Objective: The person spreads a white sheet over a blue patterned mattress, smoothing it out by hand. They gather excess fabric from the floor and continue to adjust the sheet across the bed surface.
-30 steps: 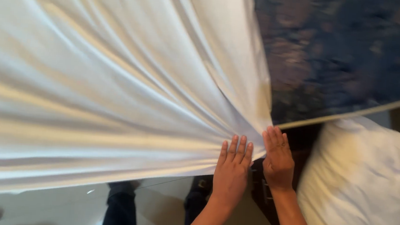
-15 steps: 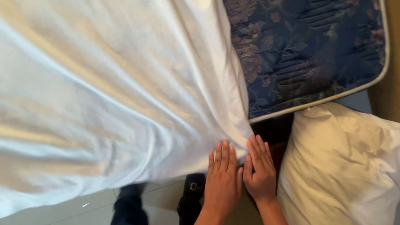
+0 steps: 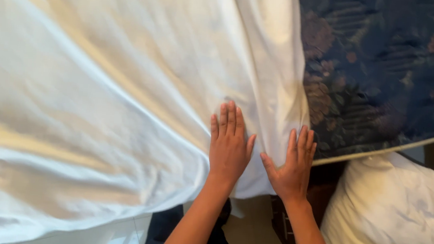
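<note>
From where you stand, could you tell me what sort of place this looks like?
Most likely a bedroom. A blue floral mattress lies partly bare, a white bed sheet is spread over the rest of it, and a white pillow sits beside it. The left hand and right hand press flat on the sheet.

Dark floral mattress (image 3: 387, 63), white sheet (image 3: 100, 92) draped over its left part

Sheet (image 3: 100, 102): runs off the top, left and bottom edges; its full spread is not shown. Mattress (image 3: 386, 73): left part hidden under the sheet, top cut by the frame. Pillow (image 3: 400, 224): cut off at right and bottom edges. Left hand (image 3: 229, 143) and right hand (image 3: 292, 166): palms hidden against the sheet; forearms leave the bottom edge. Dark shapes below the sheet: too indistinct to identify.
</note>
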